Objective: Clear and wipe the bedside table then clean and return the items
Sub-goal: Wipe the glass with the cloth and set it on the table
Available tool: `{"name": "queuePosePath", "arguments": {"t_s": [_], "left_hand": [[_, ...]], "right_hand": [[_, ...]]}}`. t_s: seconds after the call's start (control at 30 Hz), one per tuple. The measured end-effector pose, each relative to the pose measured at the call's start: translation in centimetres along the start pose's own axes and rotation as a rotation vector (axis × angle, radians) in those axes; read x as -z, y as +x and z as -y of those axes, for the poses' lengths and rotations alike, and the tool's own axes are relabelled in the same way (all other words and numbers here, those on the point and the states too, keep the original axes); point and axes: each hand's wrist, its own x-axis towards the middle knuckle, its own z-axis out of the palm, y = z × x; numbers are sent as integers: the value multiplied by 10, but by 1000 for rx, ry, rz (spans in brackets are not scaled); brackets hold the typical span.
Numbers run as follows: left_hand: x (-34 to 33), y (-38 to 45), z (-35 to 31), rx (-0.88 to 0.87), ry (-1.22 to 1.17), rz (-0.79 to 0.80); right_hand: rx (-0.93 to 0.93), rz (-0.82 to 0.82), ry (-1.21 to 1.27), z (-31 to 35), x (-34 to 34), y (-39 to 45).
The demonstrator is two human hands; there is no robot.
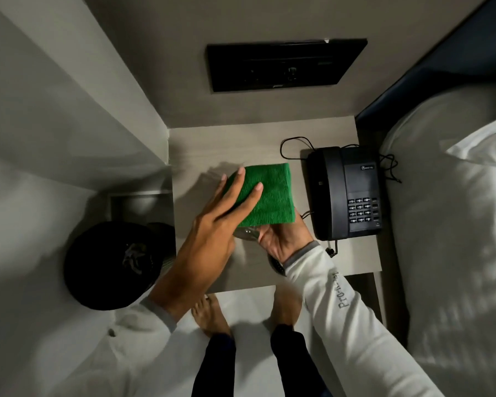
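Mid-job by the looks of it, not near the end. Closest in: two bare feet on the pale floor, one round black waste bin (109,265) off to the side of the table. Then one light wood-grain bedside table (201,144), mostly bare, so probably cleared and maybe already wiped, though can't really tell from a dry top. Two hands over it: right hand (281,242) wrapped around one clear glass tumbler (245,233), mostly hidden under one folded green microfibre cloth (267,193) that's draped over it; left hand (221,222) open, fingers (238,181) spread flat on the cloth, pressing rather than gripping. Reads like the cleaning-the-items stage, glass getting its rub-down above the table's middle. Further back and toward the bed: one black corded desk phone (345,193), sitting on the table. Behind that, one black wall panel (284,67). Left to do: glass set down, phone maybe wiped.
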Motion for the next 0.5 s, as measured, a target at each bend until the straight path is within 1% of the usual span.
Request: {"name": "queuePosePath", "arguments": {"t_s": [0.07, 0.13, 0.2, 0.27, 0.3, 0.33, 0.43, 0.47, 0.5], "left_hand": [[6, -9, 5, -40, -22, 30], [16, -17, 10, -83, -56, 94], [30, -25, 15, -145, -91, 182], [43, -30, 19, -154, -171, 227], [50, -31, 20, -129, -221, 207], [56, -29, 20, -99, -249, 145], [65, -10, 19, -10, -189, -144], [65, -1, 17, 8, -173, -188], [62, 8, 16, 12, -164, -184]], "right_hand": [[-64, -26, -31, 6, -6, -2], [-113, -75, -120, 11, -6, 2], [-102, -138, -135, 14, -3, 7], [-71, -147, -94, 15, 1, 9], [-65, -133, -86, 14, 2, 8], [-70, -121, -98, 11, 2, 7], [-103, -73, -109, 0, -3, 2], [-119, -56, -91, -5, -6, 2], [-141, -41, -68, -7, -9, 1]]}}
